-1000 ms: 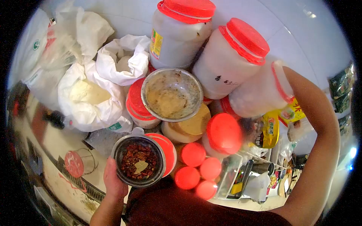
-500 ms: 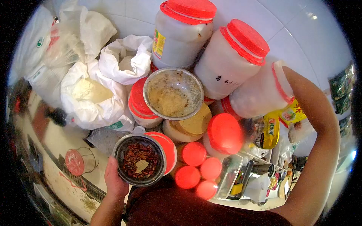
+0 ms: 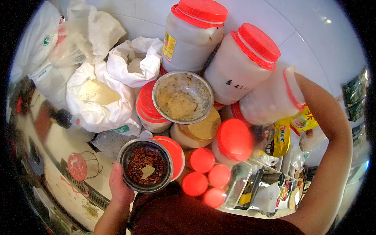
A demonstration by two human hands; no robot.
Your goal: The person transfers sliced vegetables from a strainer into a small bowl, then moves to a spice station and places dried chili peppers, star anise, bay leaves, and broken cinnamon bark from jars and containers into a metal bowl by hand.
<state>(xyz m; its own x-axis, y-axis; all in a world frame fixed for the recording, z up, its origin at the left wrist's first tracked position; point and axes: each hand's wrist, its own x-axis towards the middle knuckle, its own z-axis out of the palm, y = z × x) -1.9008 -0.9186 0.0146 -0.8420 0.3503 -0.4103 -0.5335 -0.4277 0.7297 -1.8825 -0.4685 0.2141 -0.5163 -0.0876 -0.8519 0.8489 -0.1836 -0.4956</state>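
Observation:
My left hand [image 3: 120, 183] grips the rim of a dark metal bowl [image 3: 124, 150], fingers mostly hidden under it. Inside lie dried reddish-brown spices [image 3: 147, 160], with a star anise and a pale dry leaf on top. On the right, my right arm [image 3: 329, 113] reaches into the mouth of a tilted, translucent plastic jar [image 3: 270, 98] with a red rim. The jar's wall hides my right hand, so its fingers and anything in them cannot be made out. A steel bowl [image 3: 183, 97] with pale residue rests on the lidded jars between the two.
Two large red-lidded jars [image 3: 196, 35] stand against the tiled wall. Open white sacks [image 3: 100, 92] of powder sit at the left. Several small red-lidded jars [image 3: 201, 159] are close to my body, beside a plastic tray [image 3: 239, 184]. A wire-handled red-topped container [image 3: 78, 166] stands lower left.
The view has shifted slightly, so the sacks and large jars appear a little further right. My left hand still holds the spice bowl, and my right arm stays in the jar.

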